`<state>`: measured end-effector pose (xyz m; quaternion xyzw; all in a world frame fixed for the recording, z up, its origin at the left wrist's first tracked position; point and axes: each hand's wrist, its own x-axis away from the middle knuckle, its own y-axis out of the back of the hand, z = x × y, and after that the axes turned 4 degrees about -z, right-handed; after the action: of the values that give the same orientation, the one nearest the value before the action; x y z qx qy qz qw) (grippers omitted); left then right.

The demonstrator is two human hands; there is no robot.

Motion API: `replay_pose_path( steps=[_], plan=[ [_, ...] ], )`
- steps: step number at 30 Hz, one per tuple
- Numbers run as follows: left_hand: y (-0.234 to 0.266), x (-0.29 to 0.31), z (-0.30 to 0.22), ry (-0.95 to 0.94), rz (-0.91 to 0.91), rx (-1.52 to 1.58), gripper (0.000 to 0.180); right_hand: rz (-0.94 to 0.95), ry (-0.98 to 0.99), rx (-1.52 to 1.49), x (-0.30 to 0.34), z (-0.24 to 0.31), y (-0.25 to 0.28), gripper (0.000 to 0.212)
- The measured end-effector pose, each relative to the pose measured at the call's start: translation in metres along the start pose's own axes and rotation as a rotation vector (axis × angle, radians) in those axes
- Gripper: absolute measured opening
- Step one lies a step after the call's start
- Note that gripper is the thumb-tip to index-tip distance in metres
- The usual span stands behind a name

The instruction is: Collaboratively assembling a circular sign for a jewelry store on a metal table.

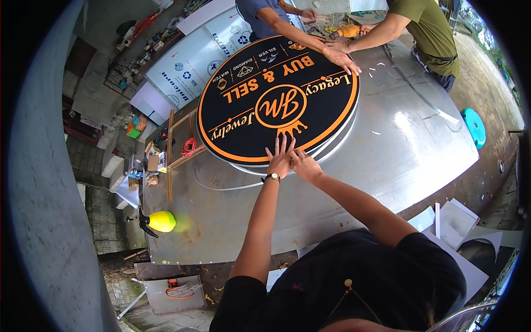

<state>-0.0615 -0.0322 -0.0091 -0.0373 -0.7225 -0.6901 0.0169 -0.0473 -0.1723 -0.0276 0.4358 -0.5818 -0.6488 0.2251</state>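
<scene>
A large round black sign [326, 99] with an orange rim, orange and cream lettering and small icons lies on the metal table, upside down to me. Beneath it shows a pale rim layer [338, 133]. My left hand [280, 159], a watch on its wrist, presses flat on the sign's near edge with fingers spread. Right beside it, my right hand [304, 165] is closed at the same edge, its fingers bent in; what they pinch is hidden. Across the sign, a co-worker's hand [342, 58] lies on the far right edge. Another person holds an orange power drill [345, 31] by that edge.
The metal table [409, 160] carries pale scraps and a thin strip at right. A yellow spray bottle [161, 221] stands near the left edge, a red cable coil [189, 147] farther up. A turquoise stool [473, 128] is beyond the right edge. Cut panels [451, 224] lie at lower right.
</scene>
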Motion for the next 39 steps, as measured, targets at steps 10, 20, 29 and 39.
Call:
replay_pose_path(
  steps=[10, 20, 29, 39],
  plan=[
    [-0.009, -0.003, 0.005, -0.008, -0.069, -0.025, 0.078, 0.018, 0.011, 0.029, -0.002, 0.000, 0.003, 0.028],
    [0.000, -0.001, 0.002, -0.013, -0.029, -0.011, 0.076, 0.024, 0.005, -0.002, -0.002, -0.001, 0.002, 0.026],
    [0.000, -0.001, 0.002, -0.006, -0.019, -0.021, 0.077, -0.028, 0.042, 0.072, -0.001, 0.000, 0.006, 0.025],
    [0.002, 0.000, 0.000, 0.002, 0.001, -0.038, 0.076, 0.025, 0.034, 0.050, -0.001, 0.000, 0.007, 0.024]
  ],
)
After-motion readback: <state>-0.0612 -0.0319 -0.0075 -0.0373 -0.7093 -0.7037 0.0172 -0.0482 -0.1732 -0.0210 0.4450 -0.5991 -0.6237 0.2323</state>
